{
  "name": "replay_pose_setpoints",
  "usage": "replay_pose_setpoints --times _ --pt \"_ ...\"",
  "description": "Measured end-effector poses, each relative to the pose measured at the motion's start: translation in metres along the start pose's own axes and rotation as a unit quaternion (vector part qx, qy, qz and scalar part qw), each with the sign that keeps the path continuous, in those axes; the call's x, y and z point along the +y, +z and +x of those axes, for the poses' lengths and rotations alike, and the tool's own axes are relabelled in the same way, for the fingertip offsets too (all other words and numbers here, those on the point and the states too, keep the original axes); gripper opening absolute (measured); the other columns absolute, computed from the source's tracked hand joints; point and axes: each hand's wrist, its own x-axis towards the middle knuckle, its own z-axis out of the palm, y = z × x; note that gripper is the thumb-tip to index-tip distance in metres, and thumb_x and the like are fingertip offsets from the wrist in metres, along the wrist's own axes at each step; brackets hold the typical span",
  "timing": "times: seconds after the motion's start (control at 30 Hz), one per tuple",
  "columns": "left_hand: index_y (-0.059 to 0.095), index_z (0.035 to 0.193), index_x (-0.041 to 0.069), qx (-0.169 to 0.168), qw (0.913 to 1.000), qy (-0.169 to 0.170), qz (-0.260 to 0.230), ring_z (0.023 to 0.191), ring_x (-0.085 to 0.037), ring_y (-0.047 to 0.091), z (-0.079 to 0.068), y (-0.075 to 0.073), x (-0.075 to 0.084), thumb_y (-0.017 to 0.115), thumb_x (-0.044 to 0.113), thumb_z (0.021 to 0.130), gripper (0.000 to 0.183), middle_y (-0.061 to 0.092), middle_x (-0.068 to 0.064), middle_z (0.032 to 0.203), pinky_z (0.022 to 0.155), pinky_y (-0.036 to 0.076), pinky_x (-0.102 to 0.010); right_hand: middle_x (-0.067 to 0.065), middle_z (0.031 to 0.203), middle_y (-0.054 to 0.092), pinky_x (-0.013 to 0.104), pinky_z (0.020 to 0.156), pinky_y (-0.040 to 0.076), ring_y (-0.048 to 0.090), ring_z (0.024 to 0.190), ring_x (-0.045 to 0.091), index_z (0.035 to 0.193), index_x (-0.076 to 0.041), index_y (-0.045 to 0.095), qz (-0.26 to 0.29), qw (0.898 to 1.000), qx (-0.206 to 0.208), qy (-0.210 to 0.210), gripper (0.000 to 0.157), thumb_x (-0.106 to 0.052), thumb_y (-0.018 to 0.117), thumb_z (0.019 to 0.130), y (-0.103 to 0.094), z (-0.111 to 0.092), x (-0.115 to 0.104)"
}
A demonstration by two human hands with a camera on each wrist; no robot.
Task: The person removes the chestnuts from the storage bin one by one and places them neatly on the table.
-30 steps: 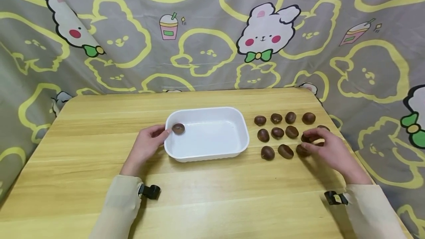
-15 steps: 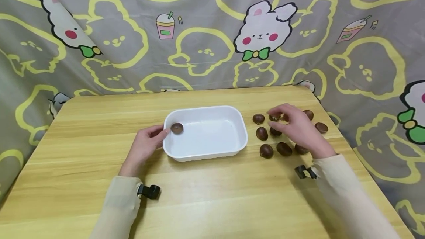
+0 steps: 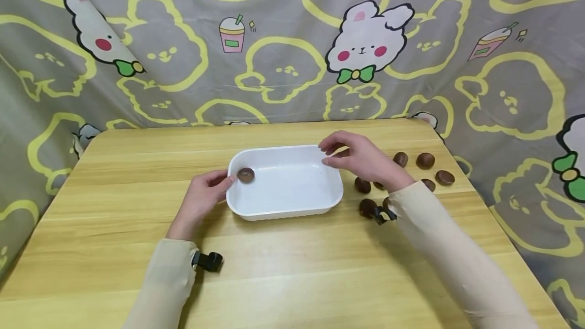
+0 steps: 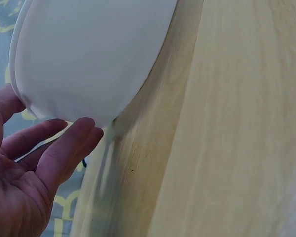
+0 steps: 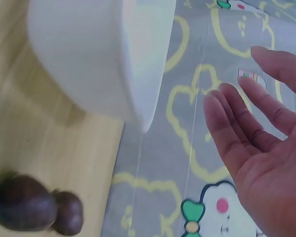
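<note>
A white tray [image 3: 288, 212] stands on the table, with one brown chestnut [image 3: 246, 175] inside near its left end. My left hand [image 3: 205, 197] grips that end: the thumb lies over the rim, and fingertips touch the outer wall in the left wrist view. Over the back right corner of the tray is my right hand [image 3: 358, 159], its fingers [image 5: 219, 118] loosely extended. Nothing shows between them in the right wrist view. Several chestnuts [image 3: 425, 161] lie right of the tray, some hidden by my right hand and forearm.
The wooden table [image 3: 283, 278] carries everything. A grey patterned curtain [image 3: 283, 29] hangs along its back and right edges. Black wrist cameras [image 3: 207, 261] sit on both sleeves; the right one hangs over the front chestnuts.
My right hand has moved left from the right side of the chestnuts, across them, to the tray's right corner. My left hand keeps its hold on the tray.
</note>
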Motion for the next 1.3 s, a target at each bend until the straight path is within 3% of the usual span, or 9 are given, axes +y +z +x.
replay_pose_setpoints --times 0.23,0.5,0.77,1.07,1.3 --pt "0.057 0.132 -0.007 0.003 1.0000 0.001 -0.002 0.110 -0.033 0.060 -0.001 -0.002 0.003 0.064 0.025 0.097 0.048 0.059 -0.026 0.125 0.081 0.057 -0.028 0.004 0.108 0.065 0.033 0.088 0.051 0.059 0.102 0.015 0.116 -0.008 0.065 -0.026 0.999 -0.037 -0.029 0.028 -0.016 0.074 0.090 0.010 0.030 -0.022" --pt "0.058 0.132 -0.006 0.003 0.9999 0.000 0.015 0.108 -0.033 0.062 -0.002 -0.004 -0.001 0.064 0.025 0.097 0.047 0.060 -0.025 0.124 0.080 0.057 -0.027 0.004 0.115 0.065 0.026 0.090 0.051 0.060 0.106 0.014 0.121 -0.010 0.065 -0.041 0.994 -0.090 -0.036 0.030 -0.016 0.072 0.092 0.039 0.067 -0.045" --pt "0.058 0.131 -0.006 -0.002 0.9999 0.002 0.011 0.107 -0.033 0.062 -0.001 -0.002 0.000 0.066 0.027 0.097 0.048 0.061 -0.024 0.124 0.080 0.057 -0.028 0.013 0.114 0.066 0.022 0.087 0.050 0.061 0.104 0.019 0.118 0.001 0.065 -0.086 0.982 -0.147 -0.077 0.030 -0.010 0.071 0.091 0.069 0.096 -0.058" --pt "0.057 0.132 -0.006 -0.003 1.0000 -0.003 0.007 0.109 -0.034 0.061 0.000 -0.004 0.001 0.064 0.023 0.098 0.046 0.059 -0.024 0.126 0.080 0.057 -0.030 0.008 0.118 0.066 0.024 0.092 0.047 0.059 0.109 0.019 0.121 -0.002 0.065 -0.134 0.967 -0.208 -0.062 0.036 -0.010 0.074 0.088 0.102 0.117 -0.064" --pt "0.057 0.132 -0.007 -0.004 1.0000 0.005 -0.002 0.109 -0.034 0.061 -0.001 -0.002 0.001 0.065 0.023 0.097 0.046 0.059 -0.026 0.125 0.081 0.057 -0.029 0.006 0.122 0.065 0.028 0.097 0.045 0.057 0.113 0.020 0.126 -0.005 0.065 -0.175 0.959 -0.218 -0.040 0.040 -0.012 0.075 0.088 0.117 0.124 -0.060"
